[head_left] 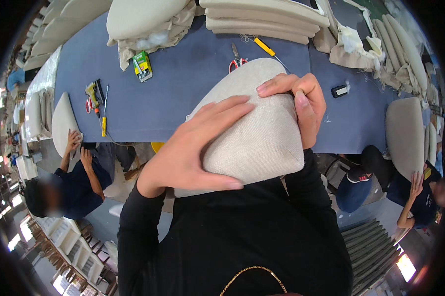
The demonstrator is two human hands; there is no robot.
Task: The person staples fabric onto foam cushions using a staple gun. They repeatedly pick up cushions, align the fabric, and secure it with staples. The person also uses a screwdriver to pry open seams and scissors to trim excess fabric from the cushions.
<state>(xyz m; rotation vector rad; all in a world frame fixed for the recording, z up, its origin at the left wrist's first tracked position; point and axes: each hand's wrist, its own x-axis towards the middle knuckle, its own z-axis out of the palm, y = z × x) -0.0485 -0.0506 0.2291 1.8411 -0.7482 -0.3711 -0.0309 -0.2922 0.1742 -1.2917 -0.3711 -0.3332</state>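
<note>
A beige fabric-covered cushion [257, 143], rounded at its far end, is tilted in front of my chest at the table's near edge. My left hand [193, 148] spans its left side, fingers stretched over the top face and thumb along the lower side. At the right edge, my right hand [304, 101] grips the cushion with bent fingers, the index fingertip pressing on the fabric and the thumb beside the edge. Just beyond the cushion lie red-handled scissors [236, 63], partly covered by it, and a yellow-handled tool [265, 47].
The blue-grey table [183, 93] bears stacked beige cushions [262, 22] at the back. A green-yellow package [142, 66], a yellow staple gun [92, 93] and a small black object [339, 91] lie on it. Two co-workers, left [84, 182] and right [415, 197], handle similar pieces.
</note>
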